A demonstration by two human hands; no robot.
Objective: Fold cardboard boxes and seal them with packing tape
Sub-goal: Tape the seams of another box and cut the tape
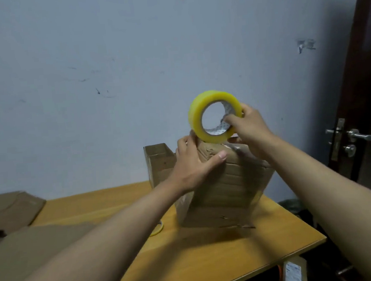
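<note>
A brown cardboard box [226, 188] stands tilted on the wooden table [211, 255], with clear tape across its upper face. My left hand [195, 161] grips the box's top left corner, thumb lying over the front face. My right hand [248, 126] holds a yellowish roll of packing tape [200, 114] just above the box's top edge, thumb hooked inside the core. The roll's lower rim sits right at the corner near my left fingers.
An open-topped cardboard box [159, 160] stands behind against the wall. Flat cardboard sheets [14, 211] lie at the left of the table. A small yellow tape scrap [157, 230] lies under my left forearm. A door with a metal handle [366, 136] is at the right.
</note>
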